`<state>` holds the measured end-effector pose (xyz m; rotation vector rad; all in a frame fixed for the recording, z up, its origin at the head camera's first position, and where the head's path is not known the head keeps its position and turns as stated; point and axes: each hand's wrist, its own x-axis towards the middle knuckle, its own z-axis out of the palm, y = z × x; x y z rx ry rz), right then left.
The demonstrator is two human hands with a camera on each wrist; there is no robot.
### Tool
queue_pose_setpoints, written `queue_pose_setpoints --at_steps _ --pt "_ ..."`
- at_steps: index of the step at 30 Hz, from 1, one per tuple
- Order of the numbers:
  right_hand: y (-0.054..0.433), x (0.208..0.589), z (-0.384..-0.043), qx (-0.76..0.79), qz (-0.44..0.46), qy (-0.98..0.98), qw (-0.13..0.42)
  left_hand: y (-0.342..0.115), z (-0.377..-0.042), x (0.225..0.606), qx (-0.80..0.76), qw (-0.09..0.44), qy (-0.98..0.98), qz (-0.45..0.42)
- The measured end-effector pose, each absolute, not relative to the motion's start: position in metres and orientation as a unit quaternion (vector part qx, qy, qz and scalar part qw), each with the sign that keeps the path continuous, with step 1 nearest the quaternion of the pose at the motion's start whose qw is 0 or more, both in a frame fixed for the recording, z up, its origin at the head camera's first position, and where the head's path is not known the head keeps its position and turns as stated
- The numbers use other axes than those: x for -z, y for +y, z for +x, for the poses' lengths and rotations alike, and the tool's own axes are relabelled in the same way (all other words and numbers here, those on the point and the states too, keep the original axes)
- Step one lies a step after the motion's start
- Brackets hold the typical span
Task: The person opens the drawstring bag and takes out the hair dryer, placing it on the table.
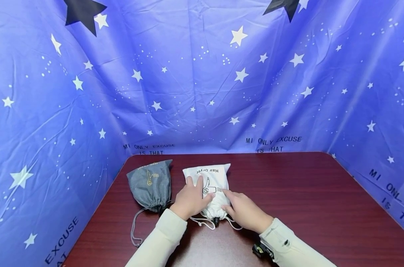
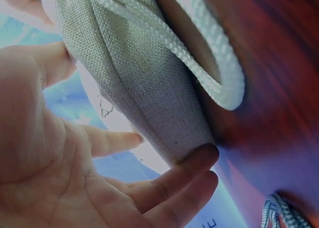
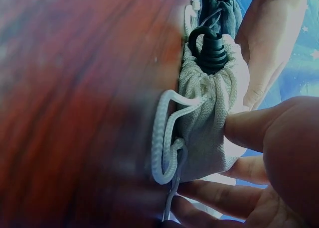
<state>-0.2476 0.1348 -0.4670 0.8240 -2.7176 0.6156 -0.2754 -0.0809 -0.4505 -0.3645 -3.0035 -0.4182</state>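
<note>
A white drawstring bag (image 1: 218, 181) printed "Hair Dryer" lies on the table, its gathered mouth towards me. My left hand (image 1: 190, 198) rests on its left part with fingers extended; in the left wrist view its fingertips touch the cloth's side (image 2: 144, 73). Along the bag's right side, my right hand (image 1: 245, 211) touches it with thumb and fingers spread, as the right wrist view also shows. A ridged black cord end (image 3: 214, 56) pokes out of the mouth. White drawstrings (image 3: 162, 138) loop out at both sides. What else is inside is hidden.
To the left lies a grey drawstring bag (image 1: 152, 189) with a gold print, its grey string (image 1: 133, 226) trailing towards me. The dark red wooden table (image 1: 288, 185) is enclosed by blue cloth (image 1: 195, 85) with stars at the back and sides.
</note>
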Motion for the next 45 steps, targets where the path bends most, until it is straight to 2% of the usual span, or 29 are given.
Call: queue_pose_setpoints --at_steps 9,15,45 --pt "0.135 0.461 -0.244 -0.191 0.299 -0.925 0.137 -0.08 -0.274 0.446 0.129 0.053 -0.982 -0.128" --pt "0.137 0.46 -0.241 -0.184 0.302 -0.926 0.13 -0.078 -0.271 0.444 0.13 0.051 -0.982 -0.129" --pt "0.145 0.46 -0.222 -0.131 0.311 -0.928 0.157 -0.068 -0.26 0.448 0.122 0.048 -0.98 -0.152"
